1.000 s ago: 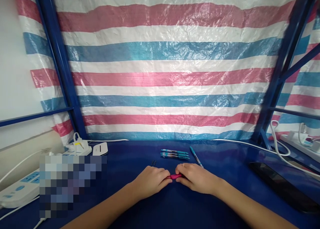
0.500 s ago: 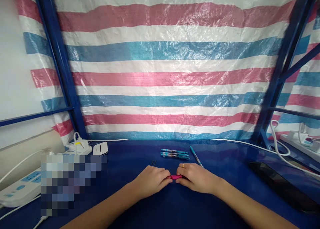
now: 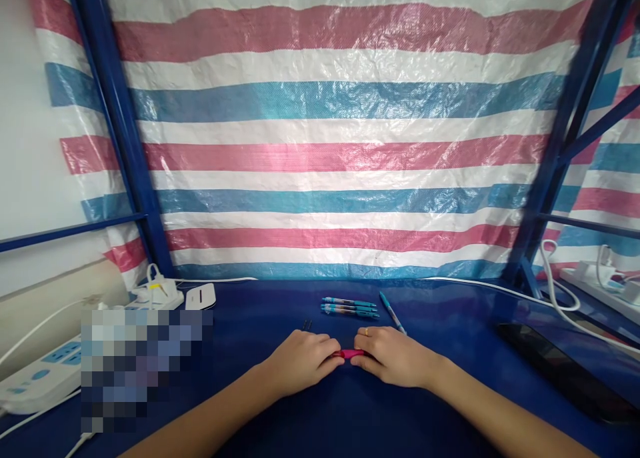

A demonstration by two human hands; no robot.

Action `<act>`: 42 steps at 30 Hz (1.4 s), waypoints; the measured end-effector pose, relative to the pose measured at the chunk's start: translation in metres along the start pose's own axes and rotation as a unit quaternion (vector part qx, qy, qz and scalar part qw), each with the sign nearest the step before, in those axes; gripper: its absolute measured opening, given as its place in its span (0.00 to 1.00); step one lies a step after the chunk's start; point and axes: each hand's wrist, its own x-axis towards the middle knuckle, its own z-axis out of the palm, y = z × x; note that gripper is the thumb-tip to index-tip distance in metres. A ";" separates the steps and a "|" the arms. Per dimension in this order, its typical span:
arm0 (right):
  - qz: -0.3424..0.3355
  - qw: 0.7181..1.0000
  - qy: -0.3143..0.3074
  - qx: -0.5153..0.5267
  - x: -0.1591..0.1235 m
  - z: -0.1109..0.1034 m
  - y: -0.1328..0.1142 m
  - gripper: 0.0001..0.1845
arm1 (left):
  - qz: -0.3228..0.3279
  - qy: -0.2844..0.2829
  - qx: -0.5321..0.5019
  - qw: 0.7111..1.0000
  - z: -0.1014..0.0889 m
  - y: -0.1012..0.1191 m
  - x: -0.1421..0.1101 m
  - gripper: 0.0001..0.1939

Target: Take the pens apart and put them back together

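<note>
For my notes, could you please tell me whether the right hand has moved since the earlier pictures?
Yes, slightly: the right hand has shifted rightward, judged against the three blue pens lying beyond it.

You are holding a slim magenta plastic piece (image 3: 349, 354) between your left grip (image 3: 300, 363) and your right grip (image 3: 395, 357). It is lying almost level across your view, and both of its ends are hiding inside the grips, so I cannot tell what kind of object it is. Only the short middle part is showing, bright and a little shiny. It is sitting very low over the blue bench (image 3: 280, 431), but I cannot tell if it is touching.
</note>
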 end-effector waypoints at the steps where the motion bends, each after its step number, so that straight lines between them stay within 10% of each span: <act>1: -0.002 1.000 0.000 0.000 0.000 0.000 0.000 0.15 | -0.002 -0.004 0.000 1.000 -0.002 0.001 0.000 0.11; 42: 0.005 1.000 -0.013 0.000 0.000 0.001 0.000 0.22 | 0.000 -0.016 0.016 1.000 -0.004 -0.003 0.000 0.13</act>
